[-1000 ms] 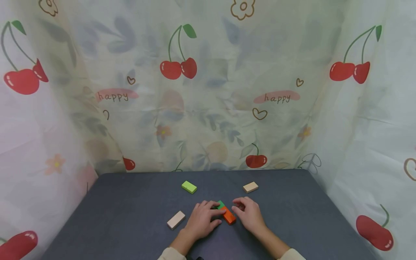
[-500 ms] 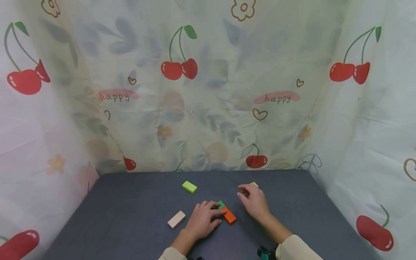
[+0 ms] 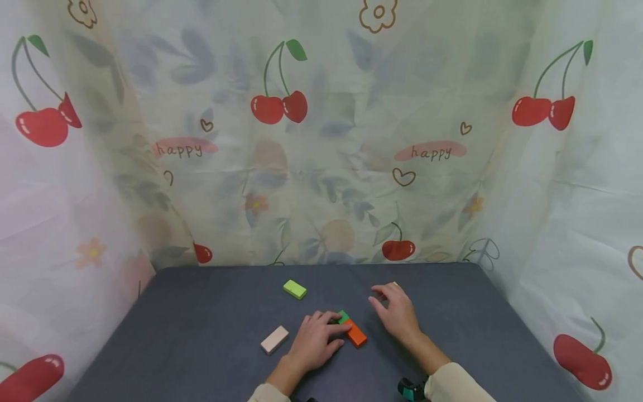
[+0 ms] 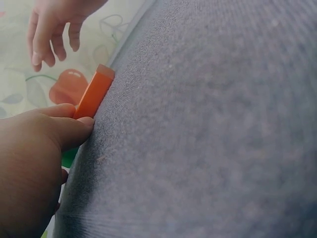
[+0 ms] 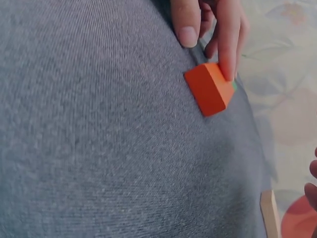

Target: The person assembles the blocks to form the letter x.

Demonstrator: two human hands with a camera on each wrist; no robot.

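Observation:
My left hand (image 3: 313,341) rests on the dark table with its index finger on top of an orange block (image 3: 356,336). A green block (image 3: 343,316) lies end to end with the orange one, partly under the left fingers. In the right wrist view the left thumb (image 5: 188,35) stands apart from the orange block. Farther back on the right, my right hand (image 3: 394,314) is over a tan wooden block (image 5: 269,213), which it almost wholly hides in the head view. Its fingers are loosely bent and hold nothing in the left wrist view.
A lime-green block (image 3: 294,289) lies toward the back of the table (image 3: 211,312). Another pale wooden block (image 3: 274,340) is left of my left hand. A cherry-print curtain (image 3: 321,167) encloses the back and sides.
My right hand has moved from beside the orange block back and to the right, over the tan block, covering it. My left hand and the other blocks stay in place.

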